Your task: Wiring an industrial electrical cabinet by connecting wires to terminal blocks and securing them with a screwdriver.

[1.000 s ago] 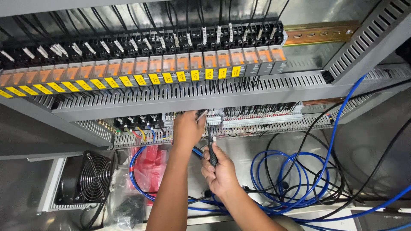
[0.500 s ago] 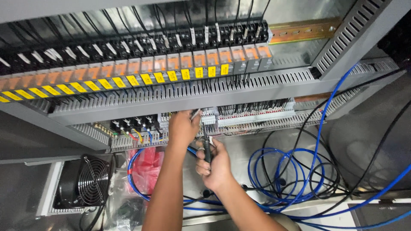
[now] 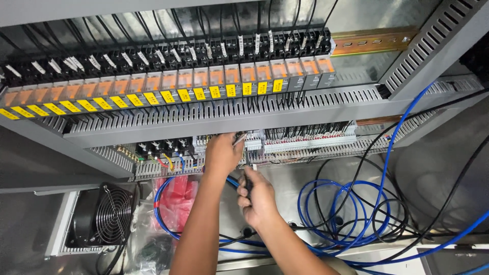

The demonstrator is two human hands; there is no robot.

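Note:
My left hand (image 3: 222,154) reaches up to the lower terminal block row (image 3: 305,138) inside an electrical cabinet, its fingers pinching a thin wire end (image 3: 238,139) at the terminals. Just below it, my right hand (image 3: 259,197) is closed around the dark handle of a screwdriver (image 3: 248,179), whose shaft points up toward the same terminals. The screwdriver tip is hidden between the two hands. Above them runs a grey slotted wiring duct (image 3: 229,116).
A row of orange relays with yellow labels (image 3: 168,84) spans the upper rail. Coiled blue and black cables (image 3: 351,214) lie at the lower right. A black cooling fan (image 3: 99,216) sits at the lower left beside a red plastic bag (image 3: 178,196).
The view has drifted slightly, so the cabinet sits more to the left. Both hands stay at the same terminals, with the right hand a little closer to the left.

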